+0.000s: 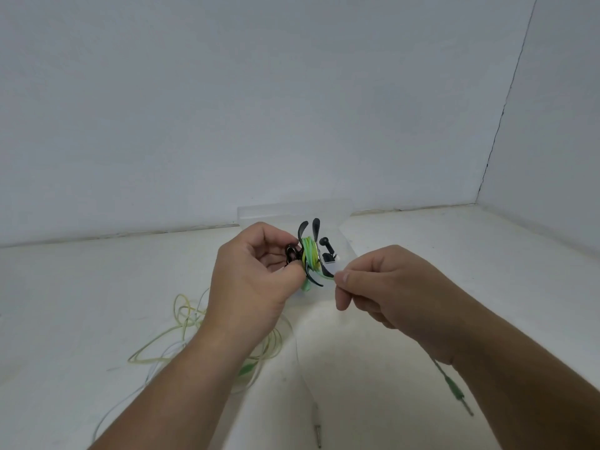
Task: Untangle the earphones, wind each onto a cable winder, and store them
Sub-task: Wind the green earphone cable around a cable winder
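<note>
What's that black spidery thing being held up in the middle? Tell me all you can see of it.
It is a black cable winder, seemingly soft rubber or plastic, with two rows of curved, petal-like flaps splaying outward. A green earphone cable is wound round its core between the rows. The left hand grips one side and holds it up in the air; the right hand pinches the cable running off it.
</note>
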`<state>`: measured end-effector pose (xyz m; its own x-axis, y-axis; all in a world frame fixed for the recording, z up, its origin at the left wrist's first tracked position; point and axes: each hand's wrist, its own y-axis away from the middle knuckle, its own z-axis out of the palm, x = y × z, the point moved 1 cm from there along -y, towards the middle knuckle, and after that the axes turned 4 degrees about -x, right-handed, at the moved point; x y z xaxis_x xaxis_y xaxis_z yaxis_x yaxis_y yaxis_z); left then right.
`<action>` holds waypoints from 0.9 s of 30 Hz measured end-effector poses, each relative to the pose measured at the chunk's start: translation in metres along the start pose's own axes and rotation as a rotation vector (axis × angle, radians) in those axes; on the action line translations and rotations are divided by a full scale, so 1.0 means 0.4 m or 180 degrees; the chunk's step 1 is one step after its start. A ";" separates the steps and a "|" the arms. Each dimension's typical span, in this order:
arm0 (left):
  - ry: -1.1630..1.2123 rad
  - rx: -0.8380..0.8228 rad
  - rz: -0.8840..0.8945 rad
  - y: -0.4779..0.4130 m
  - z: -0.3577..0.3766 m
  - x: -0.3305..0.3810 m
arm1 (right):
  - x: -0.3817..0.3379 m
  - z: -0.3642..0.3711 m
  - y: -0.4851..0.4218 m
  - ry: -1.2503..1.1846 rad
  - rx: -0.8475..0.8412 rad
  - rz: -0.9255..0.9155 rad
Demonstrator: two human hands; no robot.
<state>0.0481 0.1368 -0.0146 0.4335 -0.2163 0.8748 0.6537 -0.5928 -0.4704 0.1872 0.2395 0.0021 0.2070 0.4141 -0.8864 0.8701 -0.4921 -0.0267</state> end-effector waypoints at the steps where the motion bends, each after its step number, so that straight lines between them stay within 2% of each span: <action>1: -0.0103 0.0016 0.0037 0.001 0.002 -0.001 | 0.000 0.002 0.000 -0.0014 -0.0037 -0.0024; 6: -0.0684 -0.0111 0.0273 0.021 0.018 -0.003 | -0.007 0.016 0.007 0.0085 -0.0279 -0.0329; 8: -0.0756 -0.0168 0.0297 0.019 0.017 -0.006 | -0.007 0.005 0.005 0.0028 -0.0070 -0.0445; 13: -0.0771 -0.0389 0.0243 0.014 0.011 -0.012 | -0.005 -0.030 0.004 -0.0666 0.0450 -0.0629; 16: -0.0726 -0.0595 0.0234 0.019 0.018 -0.008 | -0.004 -0.033 0.002 -0.0467 0.0762 -0.0678; 20: -0.0479 -0.0782 0.0163 0.023 0.024 -0.003 | 0.000 -0.039 -0.004 -0.0116 0.1284 -0.0719; 22: -0.0229 -0.0827 0.0092 0.024 0.028 -0.001 | 0.005 -0.041 -0.008 -0.0200 0.1394 -0.0729; 24: 0.0083 -0.0859 0.0007 0.023 0.031 0.002 | 0.015 -0.043 -0.014 -0.0466 0.1353 -0.0659; 27: 0.0591 -0.0884 -0.0083 0.022 0.032 0.004 | 0.025 -0.036 -0.021 -0.0918 0.0909 -0.0386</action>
<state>0.0626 0.1412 -0.0189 0.2815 -0.3208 0.9044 0.4579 -0.7833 -0.4204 0.1884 0.2587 0.0003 -0.0582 0.2708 -0.9609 0.7133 -0.6621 -0.2299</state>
